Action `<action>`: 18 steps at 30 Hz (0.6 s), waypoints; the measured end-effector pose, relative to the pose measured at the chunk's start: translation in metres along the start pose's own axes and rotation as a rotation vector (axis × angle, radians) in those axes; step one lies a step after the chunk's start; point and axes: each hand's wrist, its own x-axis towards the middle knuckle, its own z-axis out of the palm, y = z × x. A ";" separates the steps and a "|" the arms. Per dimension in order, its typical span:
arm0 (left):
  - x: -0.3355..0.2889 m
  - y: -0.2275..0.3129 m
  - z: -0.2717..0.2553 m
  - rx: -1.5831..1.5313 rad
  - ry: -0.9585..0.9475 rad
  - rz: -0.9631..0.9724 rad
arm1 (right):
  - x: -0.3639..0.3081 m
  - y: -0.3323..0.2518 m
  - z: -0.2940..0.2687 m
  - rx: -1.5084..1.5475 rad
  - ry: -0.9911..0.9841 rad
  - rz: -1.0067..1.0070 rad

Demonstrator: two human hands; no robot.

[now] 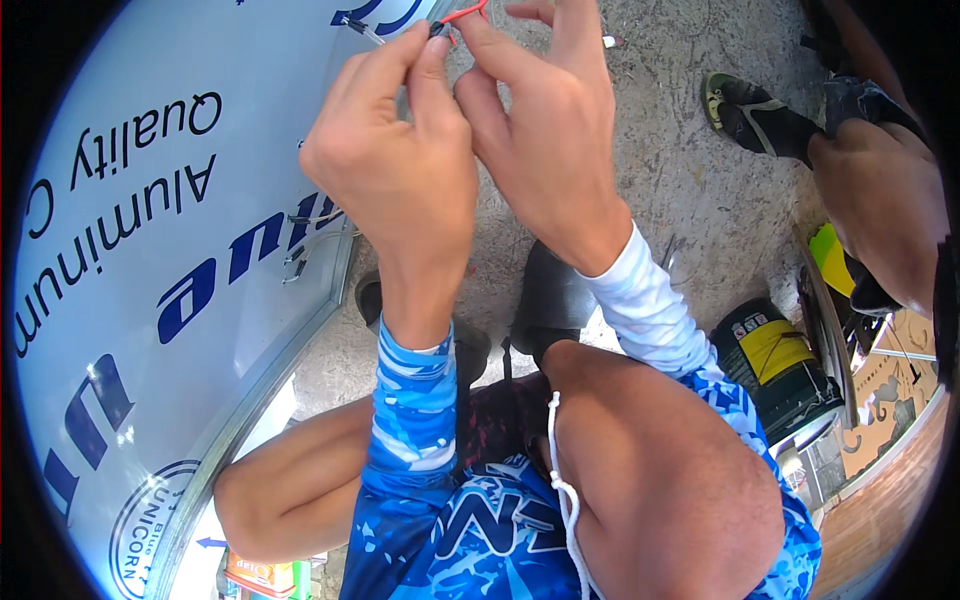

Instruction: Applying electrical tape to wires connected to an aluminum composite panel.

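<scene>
White panel [240,200] beside rough grey floor [668,140]; above, seemingly a red wire [464,13].

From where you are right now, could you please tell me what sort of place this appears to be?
It looks like an informal workshop or work yard, judging by the rough concrete floor, the large metal-edged lettered panel and the dark bucket with a yellow label.

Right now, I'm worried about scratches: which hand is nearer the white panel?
Left: the left hand overlaps the white panel in view; the right hand is farther right.
</scene>
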 end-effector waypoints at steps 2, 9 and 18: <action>0.004 0.003 -0.003 -0.050 -0.043 -0.122 | -0.001 0.005 0.000 -0.002 -0.004 -0.006; 0.026 -0.009 -0.023 -0.481 -0.353 -0.628 | 0.005 0.021 -0.010 0.050 -0.083 -0.076; 0.028 -0.021 -0.029 -0.798 -0.508 -0.735 | 0.003 0.037 -0.003 0.595 -0.199 0.241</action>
